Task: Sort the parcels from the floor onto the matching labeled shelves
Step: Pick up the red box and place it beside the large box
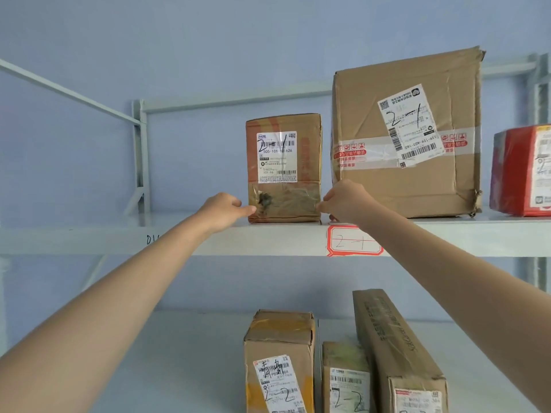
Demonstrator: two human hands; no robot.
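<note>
Right now the person is reaching up with both arms to the upper shelf (262,239), where a small brown parcel (283,174) is standing upright near the front edge. The left hand (222,211) is touching the parcel's lower left edge with its fingers bent a little, and the right hand (343,204) is touching the lower right edge the same way, so the box is sitting between the two hands. I cannot tell if the hands are gripping it or only resting against it. The parcel's paper label is facing out, and someone has written 2-1 on it. That is matching the red-edged tag (353,241) stuck on the shelf's front edge, which is also saying 2-1, so this looks like the right home for it. Just beside it, toward the right end of the shelf, a big brown box (408,138) is standing with 2-1 on its label too, and a red parcel (521,171) is sitting at the far right. On the lower shelf (179,368), three boxes (278,362) marked 2-2 are standing together. Labels are facing forward so people can read them easily.
</note>
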